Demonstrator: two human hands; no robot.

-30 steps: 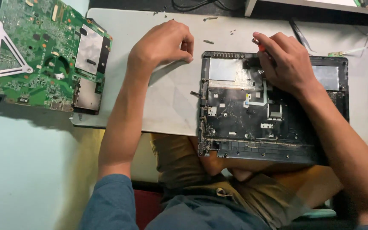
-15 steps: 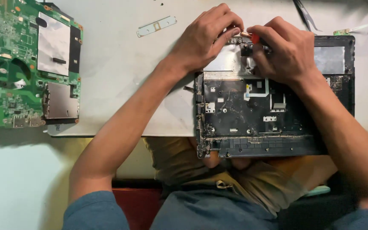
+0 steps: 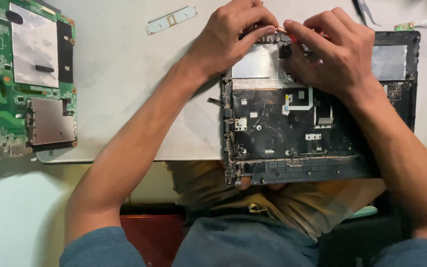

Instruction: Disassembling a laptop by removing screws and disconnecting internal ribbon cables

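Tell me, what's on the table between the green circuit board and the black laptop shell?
Only a small metal bracket and the left forearm, seen from the head camera.

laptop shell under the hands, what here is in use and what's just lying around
In use:
left hand
right hand
black laptop shell
red-handled tool, mostly hidden by the hands

Lying about:
green circuit board
small metal bracket
white table

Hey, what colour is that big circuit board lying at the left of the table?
Green, with silver metal shields; the circuit board shows in the head view.
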